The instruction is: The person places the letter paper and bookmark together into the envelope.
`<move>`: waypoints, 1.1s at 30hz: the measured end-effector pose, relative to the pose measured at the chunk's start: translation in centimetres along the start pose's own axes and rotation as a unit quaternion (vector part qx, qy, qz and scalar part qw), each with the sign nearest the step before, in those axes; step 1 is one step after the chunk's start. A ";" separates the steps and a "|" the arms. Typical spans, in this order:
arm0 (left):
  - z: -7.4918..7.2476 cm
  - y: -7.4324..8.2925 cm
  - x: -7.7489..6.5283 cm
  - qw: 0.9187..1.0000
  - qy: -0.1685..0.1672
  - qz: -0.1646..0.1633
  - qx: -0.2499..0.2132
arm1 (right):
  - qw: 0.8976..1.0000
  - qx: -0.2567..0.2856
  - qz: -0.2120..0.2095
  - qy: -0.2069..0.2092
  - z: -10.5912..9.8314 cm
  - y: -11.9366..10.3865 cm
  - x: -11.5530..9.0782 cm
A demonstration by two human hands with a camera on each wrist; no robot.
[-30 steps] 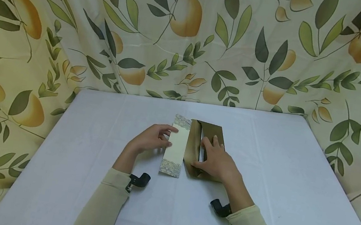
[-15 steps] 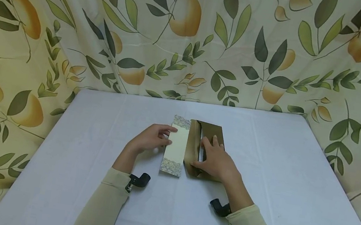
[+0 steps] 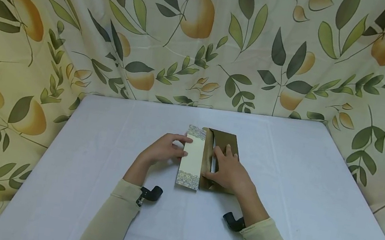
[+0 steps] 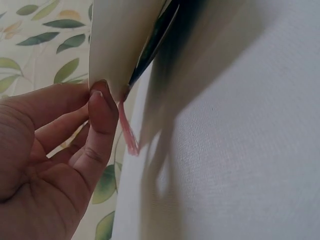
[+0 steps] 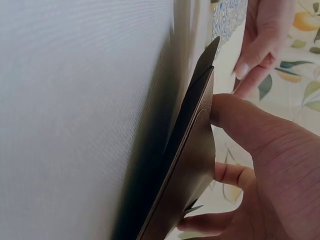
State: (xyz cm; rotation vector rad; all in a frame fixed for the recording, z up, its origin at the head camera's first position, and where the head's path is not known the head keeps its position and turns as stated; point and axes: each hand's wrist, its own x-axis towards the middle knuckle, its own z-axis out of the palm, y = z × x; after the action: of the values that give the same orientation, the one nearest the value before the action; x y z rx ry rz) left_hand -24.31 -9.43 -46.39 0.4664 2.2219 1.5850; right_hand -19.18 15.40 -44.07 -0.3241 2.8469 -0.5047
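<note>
My left hand pinches the left edge of a tall cream card with grey lace-patterned bands at both ends. In the left wrist view, thumb and fingertips meet on the card's edge, and a pink tassel hangs beside them. A brown envelope lies to the right, its left flap partly covered by the card. My right hand grips the envelope, thumb near the flap, fingers at the opening. A strip of something white shows in that opening. The right wrist view shows the envelope tilted above the cloth.
Both hands work over a table with a white cloth. A curtain with fruit and leaves hangs behind and along both sides. Each wrist carries a small black camera, one left and one right.
My left hand has moved slightly right with the card, which now overlaps the envelope's left flap instead of standing beside it. The right hand and envelope stay nearly still.
</note>
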 end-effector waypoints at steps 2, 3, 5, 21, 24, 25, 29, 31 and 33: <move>0.1 0.0 0.0 1.000 0.001 0.000 -0.001 | 1.000 -0.001 0.002 -0.002 0.0 0.0 0.0; 0.1 0.0 0.1 1.000 0.002 0.001 -0.003 | 1.000 -0.001 0.002 -0.002 -0.1 0.0 0.0; 0.2 -0.1 0.1 1.000 0.004 0.003 -0.006 | 1.000 0.000 0.003 -0.004 -0.1 0.0 0.0; 1.7 -0.3 0.7 0.999 0.029 0.002 0.046 | 1.000 0.001 0.006 -0.016 -0.1 0.0 -0.3; 1.8 -0.4 0.8 0.997 0.033 0.003 0.065 | 1.000 0.007 0.003 -0.026 -0.2 0.0 -0.3; 1.9 -0.4 0.8 0.997 0.033 0.002 0.068 | 1.000 0.009 0.002 -0.029 -0.2 0.0 -0.3; 2.1 -0.5 0.9 0.997 0.034 -0.002 0.071 | 0.999 0.016 0.003 -0.035 -0.2 0.0 -0.2; 2.3 -0.6 0.9 0.997 0.034 -0.002 0.066 | 0.999 0.017 0.004 -0.033 -0.2 0.0 -0.2; 2.5 -0.6 1.0 0.998 0.034 -0.001 0.058 | 0.999 0.014 0.003 -0.030 -0.1 0.0 -0.1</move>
State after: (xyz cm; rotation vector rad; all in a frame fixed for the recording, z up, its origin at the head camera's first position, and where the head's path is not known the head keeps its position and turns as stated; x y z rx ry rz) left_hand -24.02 -7.11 -47.75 0.4477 2.3746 1.4962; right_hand -19.12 15.52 -43.93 -0.3207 2.7786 -0.5246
